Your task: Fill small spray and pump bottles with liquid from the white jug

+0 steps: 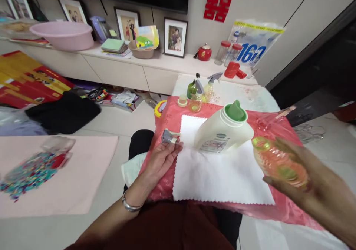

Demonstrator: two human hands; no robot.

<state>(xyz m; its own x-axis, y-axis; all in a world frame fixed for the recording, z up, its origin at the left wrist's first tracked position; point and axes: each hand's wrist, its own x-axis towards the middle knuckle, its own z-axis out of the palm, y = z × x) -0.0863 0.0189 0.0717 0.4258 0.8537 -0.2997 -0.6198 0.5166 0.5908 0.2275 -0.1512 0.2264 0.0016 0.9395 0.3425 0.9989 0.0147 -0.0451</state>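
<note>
My left hand [161, 159] holds a grey spray-trigger head [168, 135] at the left edge of a white cloth [219, 172]. My right hand [308, 183] grips a small clear bottle of yellow-orange liquid [278, 163], open at its neck, tilted over the cloth's right side. A large cream bottle with a green cap [224, 129] lies on its side on the cloth, between my hands. The cloth lies on a red plastic sheet [172, 116] that covers a small table.
Several small spray bottles [198, 90] and a small jar [182, 100] stand at the table's far end. A clear bottle lies at the right [264, 122]. A pink mat with colourful beads [30, 172] is on the floor left. A low cabinet [119, 70] with a pink basin [62, 35] runs behind.
</note>
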